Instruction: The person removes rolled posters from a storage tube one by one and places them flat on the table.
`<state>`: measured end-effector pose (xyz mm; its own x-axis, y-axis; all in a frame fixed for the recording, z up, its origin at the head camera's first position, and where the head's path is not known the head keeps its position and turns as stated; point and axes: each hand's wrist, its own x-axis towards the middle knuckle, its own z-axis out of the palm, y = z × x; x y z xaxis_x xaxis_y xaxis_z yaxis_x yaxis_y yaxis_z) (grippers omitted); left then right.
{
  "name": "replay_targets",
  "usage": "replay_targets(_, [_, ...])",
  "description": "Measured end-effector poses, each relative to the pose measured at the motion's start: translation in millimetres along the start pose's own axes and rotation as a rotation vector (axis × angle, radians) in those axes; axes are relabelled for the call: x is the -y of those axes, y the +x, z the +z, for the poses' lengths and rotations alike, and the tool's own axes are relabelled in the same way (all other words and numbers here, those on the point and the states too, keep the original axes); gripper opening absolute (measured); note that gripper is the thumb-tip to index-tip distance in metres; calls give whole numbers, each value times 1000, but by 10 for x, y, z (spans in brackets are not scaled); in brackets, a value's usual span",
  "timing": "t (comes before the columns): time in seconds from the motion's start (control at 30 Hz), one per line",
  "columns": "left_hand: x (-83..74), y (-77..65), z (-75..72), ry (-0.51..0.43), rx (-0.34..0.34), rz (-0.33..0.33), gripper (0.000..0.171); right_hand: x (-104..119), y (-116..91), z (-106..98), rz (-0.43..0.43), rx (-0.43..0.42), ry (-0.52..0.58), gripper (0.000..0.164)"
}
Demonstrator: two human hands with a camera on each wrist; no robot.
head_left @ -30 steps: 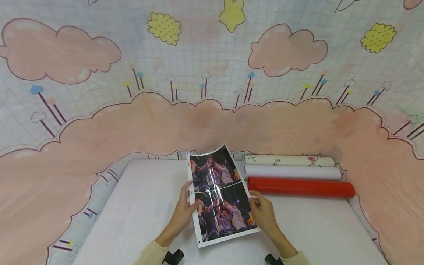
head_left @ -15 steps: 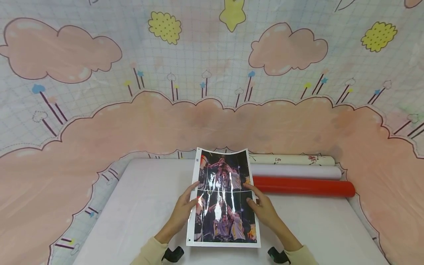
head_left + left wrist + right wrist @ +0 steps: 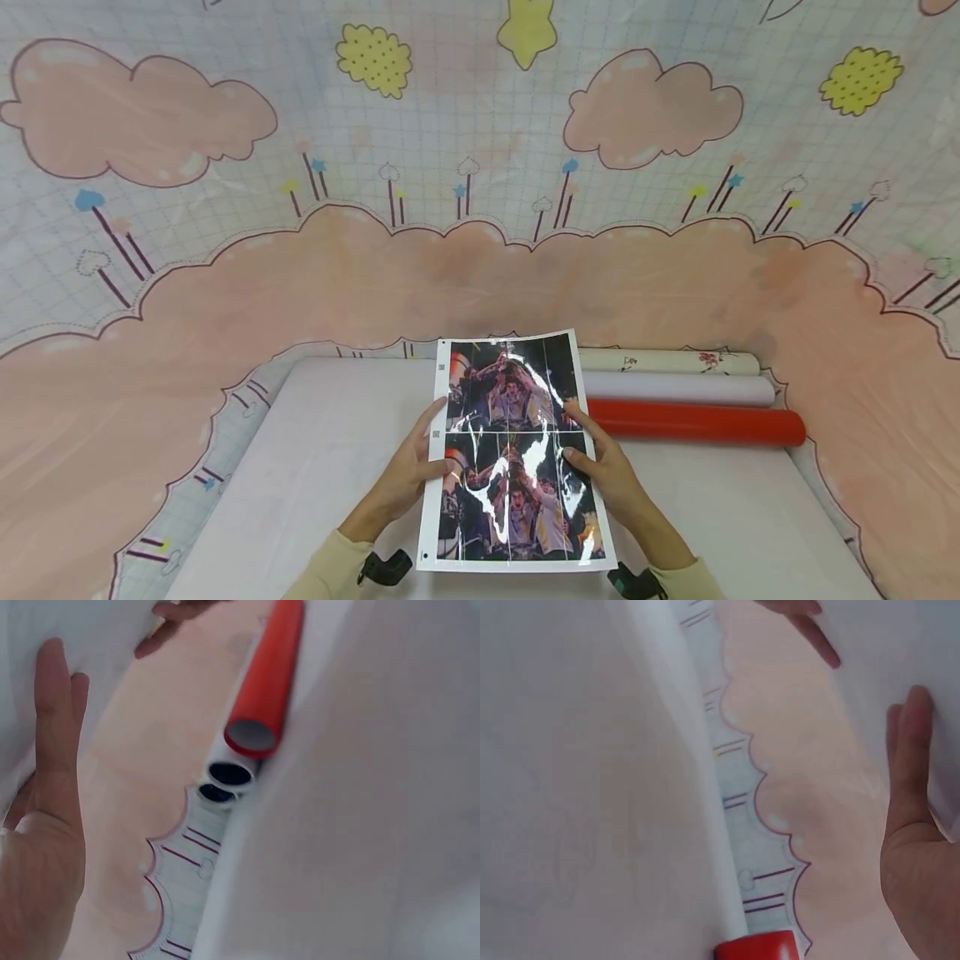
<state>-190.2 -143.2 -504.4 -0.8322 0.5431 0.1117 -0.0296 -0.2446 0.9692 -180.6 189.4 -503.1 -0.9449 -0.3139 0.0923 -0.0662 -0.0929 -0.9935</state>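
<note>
Held up over the white table is a glossy photo sheet (image 3: 480, 496), printed with two like pictures, one above the other, inside a white border. Fine upright lines and bright glare cross it. My left hand (image 3: 401, 479) pinches its left edge, thumb on the printed face and fingers mostly behind. At the opposite edge, my right hand (image 3: 615, 479) holds it the same way, its index finger also showing at the front. Both wrist views show the sheet's plain white back (image 3: 112, 645), with the left hand (image 3: 52, 825) and right hand (image 3: 919, 855) beside it.
Three rolls lie side by side at the table's back right: a red roll (image 3: 697, 422) in front, a white roll (image 3: 682, 389) and a cream flowered roll (image 3: 675, 362). Their ends are hollow in the left wrist view. A cloud-patterned cloth (image 3: 480, 283) hangs behind the white table (image 3: 285, 475).
The sheet has turned from a leftward tilt to nearly upright and come slightly closer. My right hand has shifted its grip, its index finger now on the front. The rolls have stayed put.
</note>
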Motion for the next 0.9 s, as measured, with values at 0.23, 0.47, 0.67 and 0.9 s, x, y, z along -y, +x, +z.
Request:
replay_targets(0.23, [-156,-9,67,-172,82,42,90,180,-63,9,12,145,276,70])
replay_targets(0.47, [-239,1,127,-368,101,57,83,203,-40,-14,-76,264,409,70])
replay_targets(0.67, [-251,-15,179,-540,181,97,84,131,48,-28,-277,403,449,85])
replay_targets(0.9, [-291,-26,210,-495,105,121,86,134,33,26,-189,338,389,82])
